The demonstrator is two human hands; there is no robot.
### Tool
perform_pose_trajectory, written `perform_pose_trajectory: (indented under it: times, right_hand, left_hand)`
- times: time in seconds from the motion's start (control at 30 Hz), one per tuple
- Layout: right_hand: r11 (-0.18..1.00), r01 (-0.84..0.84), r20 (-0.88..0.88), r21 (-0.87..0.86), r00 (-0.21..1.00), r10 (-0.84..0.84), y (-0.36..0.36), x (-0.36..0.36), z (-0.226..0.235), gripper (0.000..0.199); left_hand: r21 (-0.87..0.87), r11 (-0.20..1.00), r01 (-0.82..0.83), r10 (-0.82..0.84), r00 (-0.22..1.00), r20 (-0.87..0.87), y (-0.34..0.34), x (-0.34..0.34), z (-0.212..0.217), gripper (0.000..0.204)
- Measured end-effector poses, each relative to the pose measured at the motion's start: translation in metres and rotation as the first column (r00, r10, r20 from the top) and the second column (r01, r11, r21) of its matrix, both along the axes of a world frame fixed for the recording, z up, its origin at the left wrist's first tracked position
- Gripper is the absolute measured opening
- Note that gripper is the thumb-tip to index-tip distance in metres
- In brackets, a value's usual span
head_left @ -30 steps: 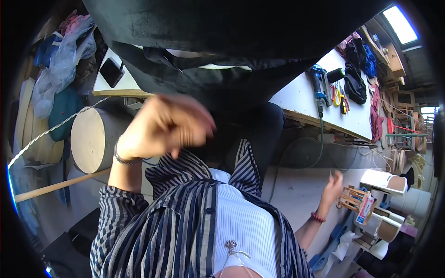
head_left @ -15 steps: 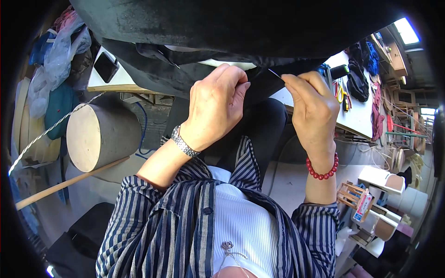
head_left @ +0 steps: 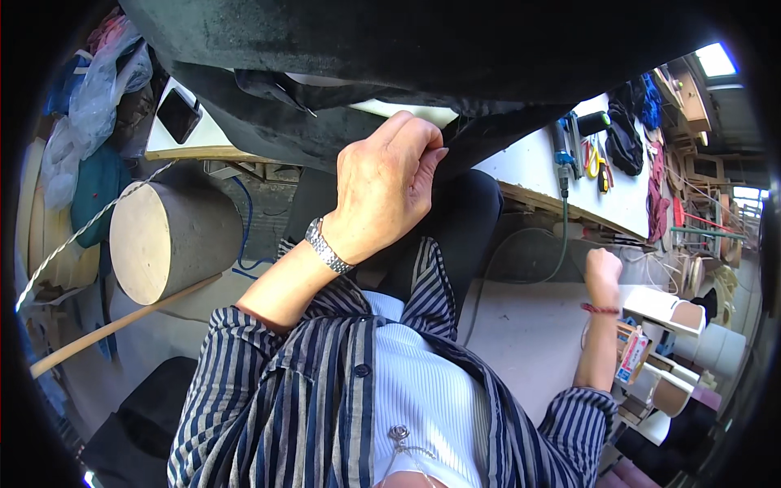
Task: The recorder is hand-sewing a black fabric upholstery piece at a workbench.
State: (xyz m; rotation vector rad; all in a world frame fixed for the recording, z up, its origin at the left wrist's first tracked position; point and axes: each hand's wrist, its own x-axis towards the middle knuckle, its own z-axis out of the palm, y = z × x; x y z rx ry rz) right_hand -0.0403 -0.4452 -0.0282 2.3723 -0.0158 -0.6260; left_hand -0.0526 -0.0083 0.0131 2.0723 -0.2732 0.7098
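A large black upholstered piece (head_left: 366, 41) spans the top of the view, over my lap. Along its lower side an opening in the black fabric (head_left: 268, 130) shows white padding (head_left: 407, 111). My left hand (head_left: 381, 183) is closed in a pinch at this opening, on the fabric edge; its fingertips are partly hidden. Out to the right, well away from the fabric, my right hand (head_left: 603, 275) is closed and slightly blurred. The thin needle seen in its fingers half a second ago is hidden from sight now.
A white table (head_left: 529, 167) at right bears a blue air tool (head_left: 561, 154) with a hose, scissors (head_left: 593, 159) and a black cloth bundle. At left are a phone (head_left: 178, 115), a large cylinder (head_left: 175, 236), a wooden rod (head_left: 122, 325) and a twisted cord (head_left: 89, 224).
My right hand has swung from beside the opening down and out to the right, drawing the needle away. My left hand stays pinched at the fabric.
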Motion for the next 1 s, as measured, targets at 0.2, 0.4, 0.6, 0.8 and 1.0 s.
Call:
perform_pose_trajectory:
  times: [0.2,0.4,0.6,0.8,1.0]
  right_hand:
    - [0.256,-0.537,0.564,0.804,0.825,-0.040,0.180,-0.019,0.109,0.009]
    - [0.106,-0.780,0.764,0.616,0.625,0.157,0.255,0.015,0.113,0.011]
    - [0.230,-0.791,0.751,0.567,0.611,0.250,0.258,0.019,0.109,0.015]
    - [0.212,-0.794,0.746,0.570,0.608,0.273,0.267,0.023,0.109,0.012]
    - [-0.130,-0.595,0.608,0.793,0.782,0.136,0.269,0.030,0.098,0.005]
  left_hand:
    - [0.004,1.000,-0.028,0.028,0.999,0.027,0.003,-0.004,-0.006,0.015]
    - [-0.035,0.999,0.023,-0.021,0.997,0.078,0.001,-0.002,-0.007,0.018]
    - [-0.031,0.999,0.022,-0.019,0.994,0.107,0.001,-0.004,-0.008,0.018]
    - [-0.045,0.999,0.021,-0.018,0.998,0.068,0.001,-0.005,-0.008,0.018]
    - [-0.046,0.999,0.014,-0.010,0.996,0.090,0.001,-0.005,-0.009,0.018]
